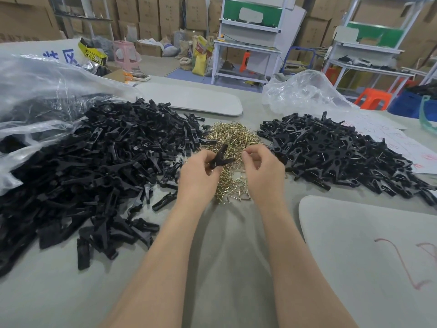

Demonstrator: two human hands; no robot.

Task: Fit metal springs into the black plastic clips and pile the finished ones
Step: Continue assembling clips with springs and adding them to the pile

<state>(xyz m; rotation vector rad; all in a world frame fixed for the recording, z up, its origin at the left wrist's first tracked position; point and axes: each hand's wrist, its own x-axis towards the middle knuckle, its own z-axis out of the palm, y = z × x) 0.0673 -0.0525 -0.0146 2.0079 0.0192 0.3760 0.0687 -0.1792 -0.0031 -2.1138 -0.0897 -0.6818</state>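
Note:
My left hand [201, 172] grips a black plastic clip [221, 156] above a heap of brass-coloured metal springs [233, 138] in the middle of the table. My right hand [262, 170] hovers just right of the clip with thumb and forefinger pinched together; whether a spring is between them is too small to tell. A large heap of loose black clip halves [99, 162] lies to the left. A pile of assembled clips with springs [335, 152] lies to the right.
A clear plastic bag [42, 91] spills clip parts at the far left. Another crumpled clear bag [305, 91] sits behind the right pile. Grey boards lie at the back centre [196, 98] and front right [369, 256]. Shelving and cartons stand beyond the table.

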